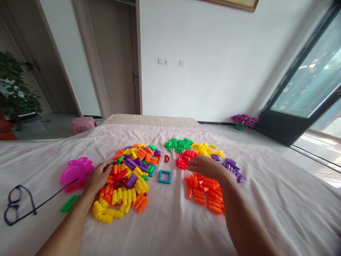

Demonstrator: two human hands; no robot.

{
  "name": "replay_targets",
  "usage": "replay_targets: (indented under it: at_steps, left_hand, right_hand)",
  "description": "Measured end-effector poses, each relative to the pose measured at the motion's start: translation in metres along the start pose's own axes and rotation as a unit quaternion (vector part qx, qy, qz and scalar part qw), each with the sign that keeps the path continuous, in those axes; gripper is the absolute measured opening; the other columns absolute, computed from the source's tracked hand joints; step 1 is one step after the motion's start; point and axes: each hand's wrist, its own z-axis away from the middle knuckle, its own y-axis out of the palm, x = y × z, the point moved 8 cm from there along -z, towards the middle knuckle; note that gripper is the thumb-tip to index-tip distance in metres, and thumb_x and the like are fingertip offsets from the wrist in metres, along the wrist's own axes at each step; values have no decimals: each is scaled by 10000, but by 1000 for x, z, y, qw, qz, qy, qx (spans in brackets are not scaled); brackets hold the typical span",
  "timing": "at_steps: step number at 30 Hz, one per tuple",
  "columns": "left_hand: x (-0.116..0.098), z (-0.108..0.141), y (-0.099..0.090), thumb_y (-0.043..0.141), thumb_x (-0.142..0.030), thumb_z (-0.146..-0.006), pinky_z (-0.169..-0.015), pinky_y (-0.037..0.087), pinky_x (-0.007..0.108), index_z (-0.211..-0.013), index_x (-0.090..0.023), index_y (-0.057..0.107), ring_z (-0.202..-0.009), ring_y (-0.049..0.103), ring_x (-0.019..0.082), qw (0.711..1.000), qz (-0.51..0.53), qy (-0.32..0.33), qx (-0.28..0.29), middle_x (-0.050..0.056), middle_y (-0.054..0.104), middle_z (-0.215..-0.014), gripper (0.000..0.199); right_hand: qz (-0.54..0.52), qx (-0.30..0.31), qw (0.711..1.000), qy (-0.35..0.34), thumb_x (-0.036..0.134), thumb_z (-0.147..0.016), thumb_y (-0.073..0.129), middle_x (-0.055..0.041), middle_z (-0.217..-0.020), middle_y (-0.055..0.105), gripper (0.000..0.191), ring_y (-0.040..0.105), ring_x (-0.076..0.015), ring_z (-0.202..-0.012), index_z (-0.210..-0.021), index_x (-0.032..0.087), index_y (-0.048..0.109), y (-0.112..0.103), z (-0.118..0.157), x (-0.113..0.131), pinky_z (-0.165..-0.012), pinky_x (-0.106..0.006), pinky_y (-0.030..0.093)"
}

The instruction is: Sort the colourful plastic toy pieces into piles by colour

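My left hand (99, 175) rests at the left edge of a mixed heap of colored plastic pieces (130, 163), its fingers near orange ones; whether it grips a piece is unclear. My right hand (198, 165) is over the right-hand piles, between the red pieces (183, 160) and the orange pieces (204, 190). Its fingertips are bent down and too small to make out. Green pieces (179, 144), yellow pieces (206, 149) and purple pieces (234, 169) lie in separate piles beyond and beside it. A blue square frame (164, 177) and a red D-shaped piece (167, 158) sit between the two sides.
A pink paw-shaped tray (76, 172), black glasses (17, 204) and a green piece (69, 203) lie at the left on the cloth-covered surface (160, 227). Behind are a pink stool (83, 124) and magenta flowers (243, 120) on the floor.
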Motion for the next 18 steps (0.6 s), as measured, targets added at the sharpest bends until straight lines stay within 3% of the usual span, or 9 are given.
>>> replay_targets:
  at_steps: [5, 12, 18]
  left_hand:
    - [2, -1, 1, 435, -441, -875, -808, 478, 256, -1166, -243, 664, -1048, 642, 214, 1000, 6, 3, 1, 26, 705, -1150, 420]
    - [4, -2, 2, 441, -443, -876, -815, 478, 262, -1148, -243, 669, -1040, 646, 219, 1000, 10, 1, 3, 35, 711, -1134, 407]
    - [1, 0, 1, 446, -433, -869, -800, 480, 252, -1137, -237, 669, -1009, 652, 207, 1000, 30, 2, -5, 33, 715, -1114, 400]
  right_hand:
    - [-18, -42, 998, -36, 268, -882, 511, -14, -828, 686, 196, 586, -136, -727, -841, 207, 693, 2, -3, 23, -598, -234, 324]
    - [-67, -14, 987, -145, 174, -853, 550, -55, -982, 692, 208, 624, -170, -921, -996, 199, 699, 57, -20, 88, -757, -235, 417]
    - [-128, -63, 967, -210, 236, -880, 580, -71, -1103, 656, 319, 585, -199, -1053, -1196, 234, 626, 80, -16, 126, -897, -296, 439]
